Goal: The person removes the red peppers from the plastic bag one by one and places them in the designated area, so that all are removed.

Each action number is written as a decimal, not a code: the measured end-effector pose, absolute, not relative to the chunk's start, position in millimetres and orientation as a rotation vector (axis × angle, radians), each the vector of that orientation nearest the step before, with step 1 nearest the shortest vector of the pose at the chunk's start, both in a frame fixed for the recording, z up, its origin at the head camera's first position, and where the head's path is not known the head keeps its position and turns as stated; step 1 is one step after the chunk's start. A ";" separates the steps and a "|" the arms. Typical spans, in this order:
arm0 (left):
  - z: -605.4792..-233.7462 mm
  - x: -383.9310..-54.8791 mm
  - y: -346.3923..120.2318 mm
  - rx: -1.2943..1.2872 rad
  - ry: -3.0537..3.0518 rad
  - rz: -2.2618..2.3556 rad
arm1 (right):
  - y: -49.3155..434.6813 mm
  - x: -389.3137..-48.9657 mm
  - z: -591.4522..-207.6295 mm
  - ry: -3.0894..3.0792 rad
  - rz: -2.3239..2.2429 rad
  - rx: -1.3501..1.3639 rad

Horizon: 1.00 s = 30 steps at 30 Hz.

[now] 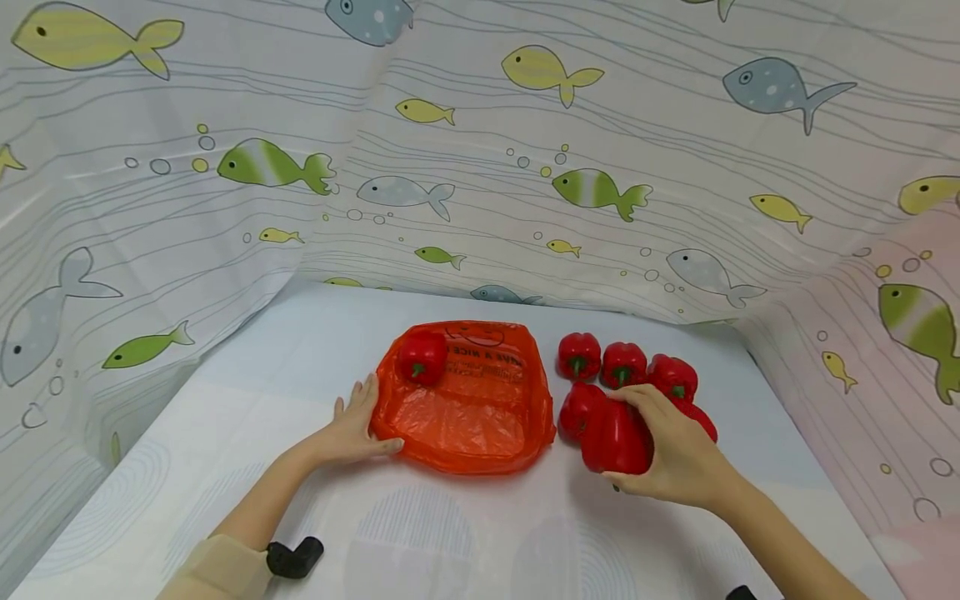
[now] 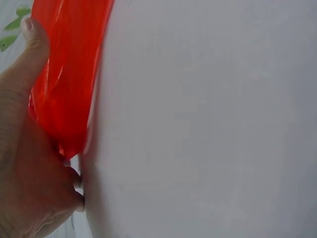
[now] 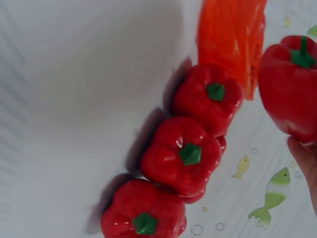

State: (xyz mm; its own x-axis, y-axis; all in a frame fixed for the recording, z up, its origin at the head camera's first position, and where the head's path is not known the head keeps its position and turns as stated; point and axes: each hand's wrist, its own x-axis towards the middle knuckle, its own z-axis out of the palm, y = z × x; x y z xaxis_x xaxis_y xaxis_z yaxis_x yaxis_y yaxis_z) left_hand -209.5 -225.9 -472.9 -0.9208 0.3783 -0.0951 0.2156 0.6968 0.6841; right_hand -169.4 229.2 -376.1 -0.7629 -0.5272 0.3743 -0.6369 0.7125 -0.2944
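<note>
In the head view my right hand [image 1: 675,450] grips a red bell pepper [image 1: 617,435] between thumb and fingers. The right wrist view shows this bell pepper [image 3: 290,91] raised over the others, its green stem outward and fingertips [image 3: 304,156] against its lower end. My left hand [image 1: 345,429] rests with spread fingers against the left side of a red-orange plastic bag [image 1: 465,425]. The bag lies with its rim spread wide, and one bell pepper [image 1: 422,358] sits in its back left part. In the left wrist view the thumb [image 2: 34,47] stands straight along the bag [image 2: 74,74].
Several more red bell peppers [image 1: 578,356] stand close together right of the bag, some partly hidden behind my right hand. A fish-patterned cloth [image 1: 465,167] rises behind and on both sides of the white table surface [image 1: 300,517].
</note>
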 end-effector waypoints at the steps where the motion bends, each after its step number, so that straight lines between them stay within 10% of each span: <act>1: -472.6 -209.4 -225.9 0.476 2.680 1.041 | 229.1 -168.4 -378.5 -2.702 0.593 0.924; 30: -473.5 -209.0 -225.3 0.473 2.695 1.027 | 213.1 -162.0 -408.7 -3.293 0.613 0.907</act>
